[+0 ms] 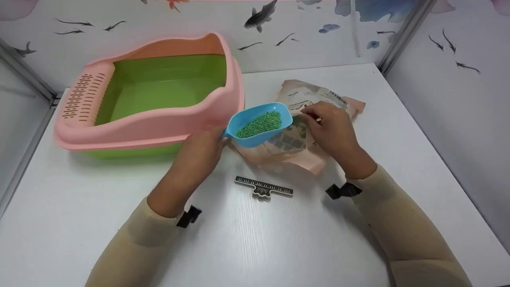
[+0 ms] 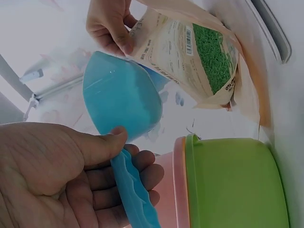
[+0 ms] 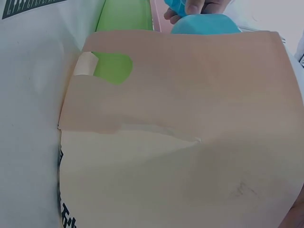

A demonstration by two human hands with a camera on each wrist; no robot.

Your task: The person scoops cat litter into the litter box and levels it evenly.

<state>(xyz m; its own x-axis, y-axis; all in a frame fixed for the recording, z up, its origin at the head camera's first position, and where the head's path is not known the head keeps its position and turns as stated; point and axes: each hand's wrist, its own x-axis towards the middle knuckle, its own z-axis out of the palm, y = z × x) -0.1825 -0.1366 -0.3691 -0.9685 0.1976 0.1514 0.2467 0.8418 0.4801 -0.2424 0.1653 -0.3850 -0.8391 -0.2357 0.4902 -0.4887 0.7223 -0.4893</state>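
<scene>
My left hand (image 1: 204, 153) holds a blue scoop (image 1: 254, 142) by its ridged handle (image 2: 132, 190), with the thumb laid along the top. Green pellets (image 1: 261, 124) lie in the bowl of the scoop. My right hand (image 1: 332, 126) pinches the edge of a paper bag (image 1: 275, 157) just right of the scoop's front lip. Through a window in the bag, more green pellets (image 2: 213, 59) show in the left wrist view. From the right wrist, the broad side of the bag (image 3: 175, 90) hides most of the right hand.
At the left stands a litter box with a pink rim (image 1: 155, 121) and a green base (image 1: 159, 85). A black-and-white ruler-shaped clip (image 1: 263, 187) lies on the white table (image 1: 247, 239) in front of the bag. Fish-printed panels (image 1: 211, 18) close off the back.
</scene>
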